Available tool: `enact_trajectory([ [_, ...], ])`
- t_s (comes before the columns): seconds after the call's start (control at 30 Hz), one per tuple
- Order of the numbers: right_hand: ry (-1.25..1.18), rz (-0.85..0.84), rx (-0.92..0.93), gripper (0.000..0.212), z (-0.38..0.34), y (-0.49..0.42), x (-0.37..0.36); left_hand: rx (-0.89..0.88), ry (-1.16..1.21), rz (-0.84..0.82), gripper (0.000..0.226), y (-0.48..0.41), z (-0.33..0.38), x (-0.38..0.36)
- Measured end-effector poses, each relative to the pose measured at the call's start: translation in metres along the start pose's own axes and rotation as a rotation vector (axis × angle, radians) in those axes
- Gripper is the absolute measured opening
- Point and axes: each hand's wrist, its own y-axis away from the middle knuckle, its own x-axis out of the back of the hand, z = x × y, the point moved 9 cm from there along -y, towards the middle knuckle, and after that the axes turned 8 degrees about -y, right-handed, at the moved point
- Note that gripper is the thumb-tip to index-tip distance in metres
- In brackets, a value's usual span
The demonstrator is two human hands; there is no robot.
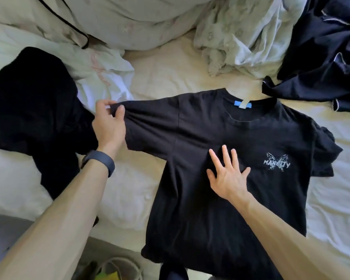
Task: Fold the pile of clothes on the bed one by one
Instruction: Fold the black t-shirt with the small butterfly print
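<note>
A black T-shirt (220, 209) with a small white butterfly print and a blue neck label lies front up on the bed (170, 73), collar away from me. My left hand (109, 122) pinches the end of its left sleeve and holds it stretched out sideways. My right hand (226, 174) rests flat on the shirt's chest with fingers spread, holding nothing. The shirt's right sleeve lies crumpled at the right.
A black garment (34, 110) lies heaped at the left, a white one (101, 71) beside it. Dark navy clothes with pale piping (323, 57) sit at the upper right, next to a pale crumpled garment (240, 37). A duvet (129, 19) bulges at the back. The bed's near edge is below.
</note>
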Motion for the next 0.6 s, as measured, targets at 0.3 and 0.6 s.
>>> enact_trajectory([
  [0.3, -0.117, 0.187, 0.100, 0.049, -0.063, -0.013, 0.055, 0.264, 0.079, -0.192, 0.046, 0.045, -0.064, -0.048],
  [0.6, 0.005, -0.025, 0.492, 0.063, -0.252, -0.103, 0.070, 0.240, 0.080, -0.372, 0.018, 0.065, -0.074, -0.076],
])
